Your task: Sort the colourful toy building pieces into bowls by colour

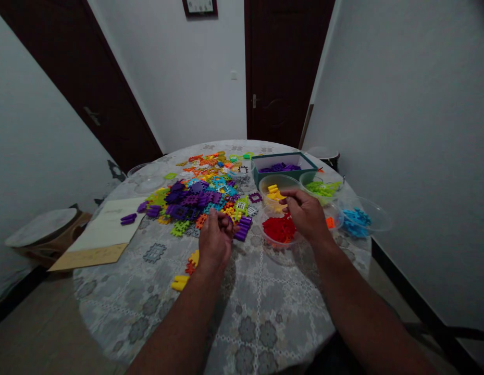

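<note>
My left hand (215, 238) is curled closed at the near edge of a heap of coloured plastic building pieces (198, 195); purple pieces (242, 228) lie right beside its fingers, and what it grips is hidden. My right hand (304, 213) hovers over clear bowls, fingers bent together above the bowl of yellow pieces (276, 191) and the bowl of red pieces (278, 229). Whether it holds anything is unclear.
A teal box (284, 162) with purple pieces, a bowl of green pieces (322, 187) and a bowl of blue pieces (357, 219) stand at right. Paper sheets (104, 234) lie at left. Loose yellow and orange pieces (185, 273) lie on the round patterned tablecloth (257, 312).
</note>
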{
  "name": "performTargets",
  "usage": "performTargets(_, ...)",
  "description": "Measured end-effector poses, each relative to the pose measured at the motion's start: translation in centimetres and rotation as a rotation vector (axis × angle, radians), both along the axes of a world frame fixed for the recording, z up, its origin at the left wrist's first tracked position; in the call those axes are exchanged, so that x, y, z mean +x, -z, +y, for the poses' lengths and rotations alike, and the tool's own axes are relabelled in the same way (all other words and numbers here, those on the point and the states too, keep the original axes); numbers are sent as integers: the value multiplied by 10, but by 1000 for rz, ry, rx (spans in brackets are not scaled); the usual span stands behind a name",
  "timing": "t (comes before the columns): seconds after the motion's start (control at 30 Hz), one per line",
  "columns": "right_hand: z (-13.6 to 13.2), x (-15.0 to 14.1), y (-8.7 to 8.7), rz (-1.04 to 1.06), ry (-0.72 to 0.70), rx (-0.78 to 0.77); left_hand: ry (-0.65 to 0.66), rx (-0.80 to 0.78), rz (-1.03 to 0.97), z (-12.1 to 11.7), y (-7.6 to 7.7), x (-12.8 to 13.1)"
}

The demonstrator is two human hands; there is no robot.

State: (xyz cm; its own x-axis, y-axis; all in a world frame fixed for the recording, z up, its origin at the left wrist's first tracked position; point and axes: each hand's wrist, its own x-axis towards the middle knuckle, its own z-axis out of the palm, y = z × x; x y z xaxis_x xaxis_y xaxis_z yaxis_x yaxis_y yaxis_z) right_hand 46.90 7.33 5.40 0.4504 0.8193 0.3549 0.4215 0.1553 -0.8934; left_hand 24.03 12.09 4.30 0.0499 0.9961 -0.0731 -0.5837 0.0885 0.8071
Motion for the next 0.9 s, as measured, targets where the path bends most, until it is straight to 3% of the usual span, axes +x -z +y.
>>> performTargets(0.13,-8,-26,-2,-62,-116,3,-131,132,205,-5,-21,-27)
performTargets(0.23,-16,-47,0,-173,-233,20,-229,224,464,-23,-23,-67)
performTargets(0.3,-21,-61,3,-256,-320,52,-333,280,782,-40,-10,-98)
performTargets(0.37,-26,-76,10,-343,-410,103,-332,307,1080,-59,13,-128)
performTargets(0.47,-31,-100,29,-468,-496,160,-219,330,1446,-82,52,-159)
performTargets(0.57,-36,-120,47,-564,-528,158,-162,373,1692,-92,79,-171)
performTargets(0.7,-41,-133,63,-644,-518,165,-151,508,1805,-83,90,-168)
performTargets(0.9,-30,-131,81,-709,-377,161,-76,656,1722,-49,98,-152)
